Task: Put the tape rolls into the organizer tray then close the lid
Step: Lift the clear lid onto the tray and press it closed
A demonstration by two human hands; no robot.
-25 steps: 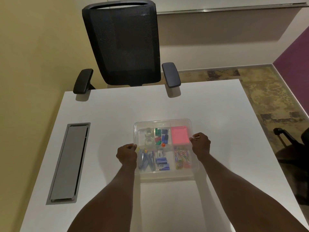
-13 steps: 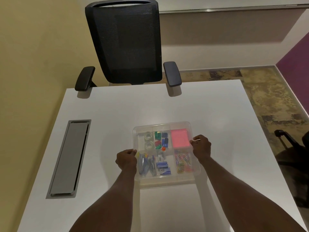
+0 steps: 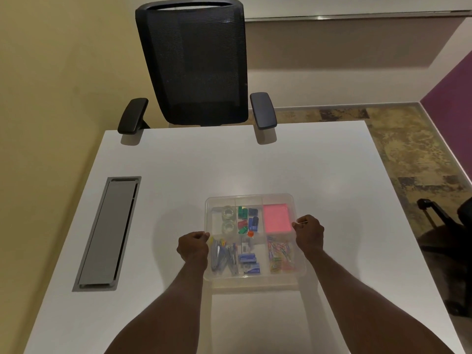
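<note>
A clear organizer tray [image 3: 255, 287] sits on the white table [image 3: 255, 164] in front of me. Two clear tape rolls [image 3: 228, 219] lie in its far-left compartment, one behind the other. A transparent lid [image 3: 251, 196] lies over the tray, its front edge a little short of the tray's front wall. My left hand [image 3: 192, 245] pinches the lid's left edge. My right hand [image 3: 309, 232] pinches its right edge. I cannot tell whether the lid is fully seated.
Other compartments hold coloured clips, a pink note pad [image 3: 277, 217], staples, pens and paper clips. A grey cable hatch [image 3: 107, 231] is set into the table at left. A black mesh chair [image 3: 196, 62] stands at the far edge, and another chair [image 3: 449, 226] is at right.
Both hands stay on the lid's edges over the tray. Only the view has shifted slightly; nothing else has visibly moved.
</note>
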